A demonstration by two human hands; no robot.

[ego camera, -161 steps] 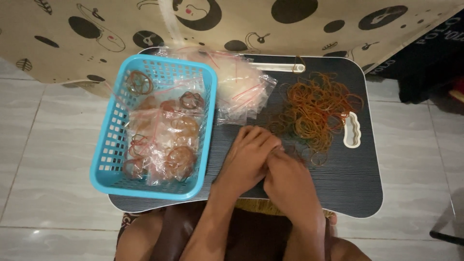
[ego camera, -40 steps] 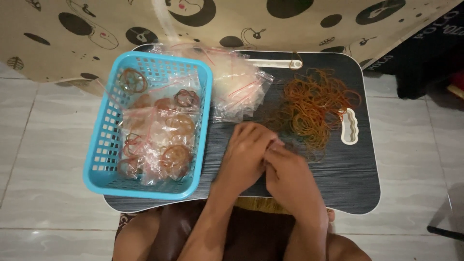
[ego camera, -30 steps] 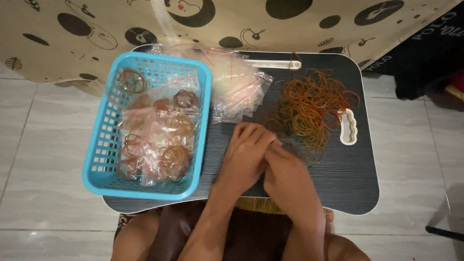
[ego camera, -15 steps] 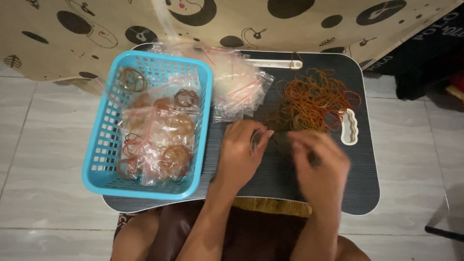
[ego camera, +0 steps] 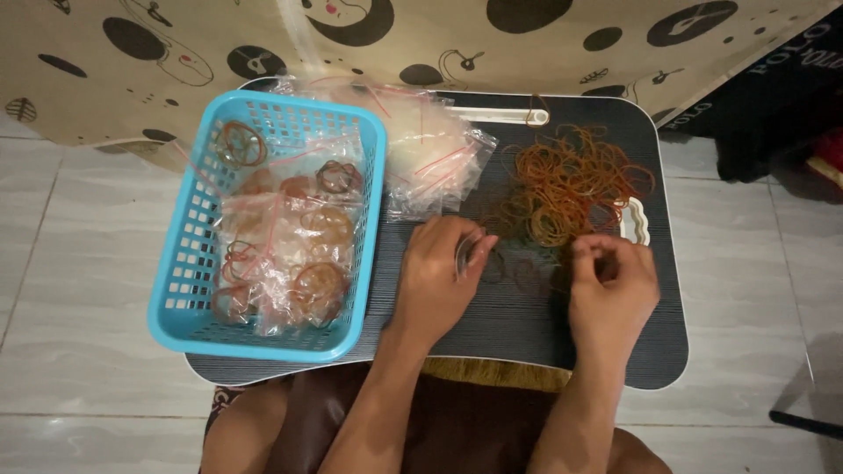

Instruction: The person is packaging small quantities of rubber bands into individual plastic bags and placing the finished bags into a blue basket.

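Right now I judge the step as gathering rubber bands for bagging: my left hand pinches a small clear bag near the counter's middle, its mouth apparently facing right, long axis unclear. My right hand curls, fingers pressed together, at the near edge of the rubber band pile. Next calls for feeding bands into that mouth.
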